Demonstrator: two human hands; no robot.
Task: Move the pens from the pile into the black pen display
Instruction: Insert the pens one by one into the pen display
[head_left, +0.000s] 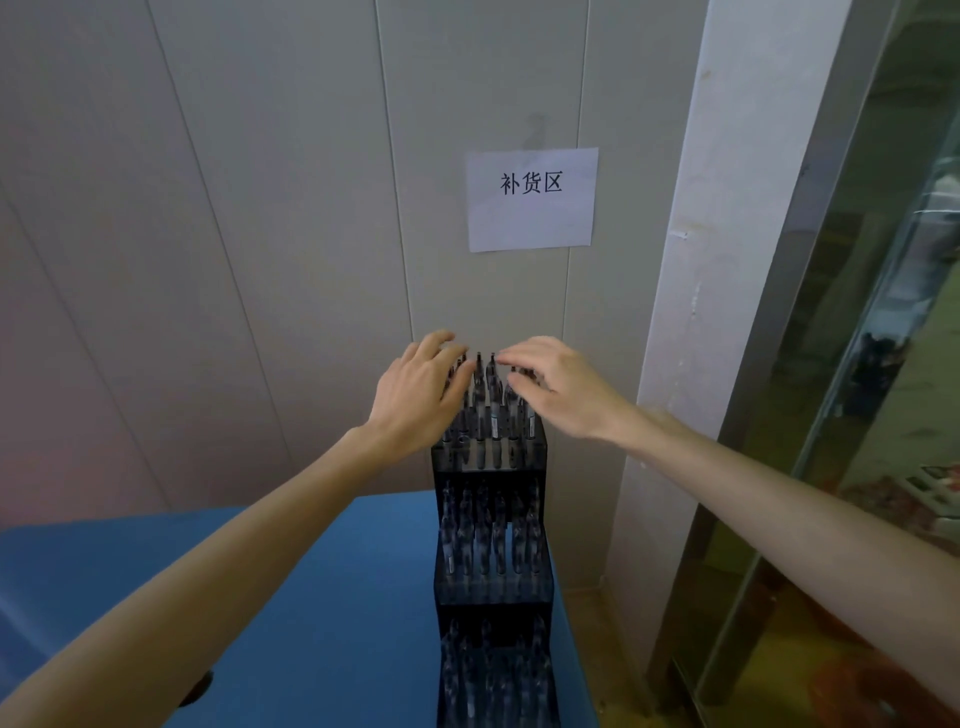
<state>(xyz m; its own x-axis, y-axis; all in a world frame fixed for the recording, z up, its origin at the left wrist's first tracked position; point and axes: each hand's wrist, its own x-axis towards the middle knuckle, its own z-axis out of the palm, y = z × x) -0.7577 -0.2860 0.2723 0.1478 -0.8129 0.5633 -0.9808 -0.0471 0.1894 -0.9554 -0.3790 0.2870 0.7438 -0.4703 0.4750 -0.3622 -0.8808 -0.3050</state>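
A black stepped pen display (491, 592) stands on the right end of a blue table (311, 597), against the wall. All three of its tiers hold several dark pens (493, 415) standing upright. My left hand (415, 397) rests with relaxed fingers on the tops of the pens at the left of the top tier. My right hand (558, 387) lies over the pen tops at the right of that tier, fingers slightly bent. Neither hand visibly grips a pen. No loose pile of pens is in view.
A white paper sign (531, 200) with printed characters hangs on the panelled wall behind the display. A white pillar (691, 322) and a metal-framed glass door (857, 364) stand to the right. The table's right edge runs just beside the display.
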